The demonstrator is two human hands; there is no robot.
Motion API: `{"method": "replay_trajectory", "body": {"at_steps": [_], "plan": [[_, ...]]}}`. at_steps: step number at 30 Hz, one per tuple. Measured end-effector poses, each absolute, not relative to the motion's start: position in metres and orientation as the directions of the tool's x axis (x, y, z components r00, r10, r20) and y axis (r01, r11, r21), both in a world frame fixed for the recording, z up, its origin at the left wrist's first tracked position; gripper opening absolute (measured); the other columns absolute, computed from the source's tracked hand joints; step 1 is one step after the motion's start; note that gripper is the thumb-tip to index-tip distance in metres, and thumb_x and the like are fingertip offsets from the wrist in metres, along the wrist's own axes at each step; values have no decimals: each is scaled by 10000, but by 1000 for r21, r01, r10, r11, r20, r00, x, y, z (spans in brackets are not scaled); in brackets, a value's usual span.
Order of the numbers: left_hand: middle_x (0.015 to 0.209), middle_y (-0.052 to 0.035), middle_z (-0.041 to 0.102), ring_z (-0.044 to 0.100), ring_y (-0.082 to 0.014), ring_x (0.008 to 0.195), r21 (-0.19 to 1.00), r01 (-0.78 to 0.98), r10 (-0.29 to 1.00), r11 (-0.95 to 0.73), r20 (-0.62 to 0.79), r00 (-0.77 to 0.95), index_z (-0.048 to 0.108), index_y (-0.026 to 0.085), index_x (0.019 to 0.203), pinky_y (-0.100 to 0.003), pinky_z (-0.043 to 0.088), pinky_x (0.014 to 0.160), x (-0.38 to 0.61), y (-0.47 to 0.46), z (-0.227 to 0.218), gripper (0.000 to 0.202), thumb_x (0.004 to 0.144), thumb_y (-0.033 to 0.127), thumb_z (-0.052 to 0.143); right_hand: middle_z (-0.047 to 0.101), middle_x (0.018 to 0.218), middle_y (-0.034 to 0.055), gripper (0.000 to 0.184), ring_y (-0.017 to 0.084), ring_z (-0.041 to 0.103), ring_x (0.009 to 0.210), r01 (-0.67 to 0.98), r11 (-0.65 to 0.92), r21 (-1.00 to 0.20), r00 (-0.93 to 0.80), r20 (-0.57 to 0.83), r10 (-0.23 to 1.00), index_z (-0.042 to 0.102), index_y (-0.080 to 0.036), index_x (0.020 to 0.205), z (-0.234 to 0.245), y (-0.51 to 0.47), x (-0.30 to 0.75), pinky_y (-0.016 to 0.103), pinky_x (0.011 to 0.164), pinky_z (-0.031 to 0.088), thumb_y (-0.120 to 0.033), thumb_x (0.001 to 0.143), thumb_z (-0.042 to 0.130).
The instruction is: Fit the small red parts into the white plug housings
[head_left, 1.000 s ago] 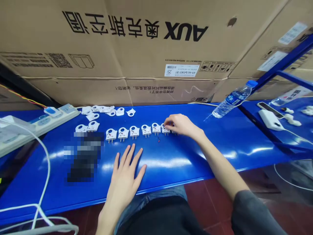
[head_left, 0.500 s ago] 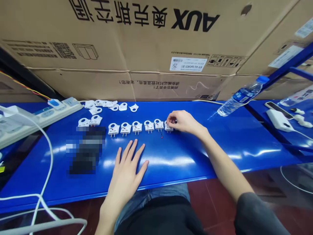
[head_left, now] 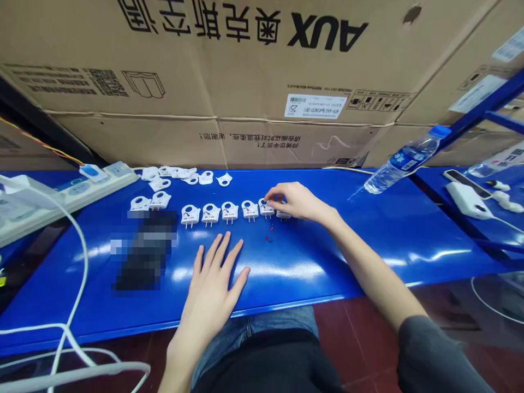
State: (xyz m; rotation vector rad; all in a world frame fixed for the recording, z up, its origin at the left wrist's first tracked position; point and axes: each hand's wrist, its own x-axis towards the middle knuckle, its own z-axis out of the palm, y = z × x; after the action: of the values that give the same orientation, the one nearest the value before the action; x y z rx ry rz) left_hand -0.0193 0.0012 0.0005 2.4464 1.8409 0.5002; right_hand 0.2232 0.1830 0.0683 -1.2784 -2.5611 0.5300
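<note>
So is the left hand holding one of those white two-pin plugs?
No, the left hand is spread palm-down over the blue tabletop, apart from the white two-pin plugs.

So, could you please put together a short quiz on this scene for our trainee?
1. Multiple choice: which hand reaches over the row of white plugs? (a) left (b) right (c) neither
2. True or false: the left hand is open, with its fingers spread.
3. Fill in the missing word: the bottle on the person's right has a ____ cap.

Key: 1: b, the right hand. 2: true. 3: blue.
</note>
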Motion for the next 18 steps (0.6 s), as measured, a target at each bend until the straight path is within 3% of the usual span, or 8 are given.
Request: {"method": "replay_trajectory", "body": {"at_steps": [4, 8, 13, 18], "plan": [[1697, -67, 399, 343, -306, 1588, 219, 931, 943, -291, 227, 242, 447, 280, 1583, -616, 273, 1290, -19, 0, 1, 557, 1068, 491, 427, 787, 1061, 29, 195, 193, 693, 932, 769, 595, -233, -615, -13, 789, 795, -261, 1080, 69, 191, 206, 242, 719, 419, -216, 943, 664], [1697, -66, 398, 350, -305, 1585, 216, 935, 947, -282, 221, 235, 459, 280, 1576, -617, 271, 1291, -19, 0, 1, 557, 1068, 507, 424, 790, 973, 28, 137, 185, 679, 850, 776, 609, -164, -626, -80, 776, 788, -241, 948, 71, 196, 195, 242, 662, 373, -184, 893, 677], [1693, -70, 406, 354, -301, 1583, 228, 934, 950, -275, 216, 227, 469, 277, 1571, -608, 259, 1297, -19, -1, 2, 554, 1068, 505, 425, 781, 874, 32, 118, 178, 661, 776, 759, 629, -169, -648, -108, 754, 768, -227, 859, 75, 202, 193, 254, 634, 347, -162, 875, 671], [1691, -65, 412, 353, -304, 1583, 248, 930, 952, -271, 213, 220, 463, 286, 1576, -605, 248, 1302, -19, 0, 1, 560, 1064, 511, 431, 778, 855, 5, 99, 151, 653, 737, 712, 643, -283, -693, -131, 709, 771, -228, 867, 81, 209, 195, 249, 635, 356, -183, 877, 684]]}}
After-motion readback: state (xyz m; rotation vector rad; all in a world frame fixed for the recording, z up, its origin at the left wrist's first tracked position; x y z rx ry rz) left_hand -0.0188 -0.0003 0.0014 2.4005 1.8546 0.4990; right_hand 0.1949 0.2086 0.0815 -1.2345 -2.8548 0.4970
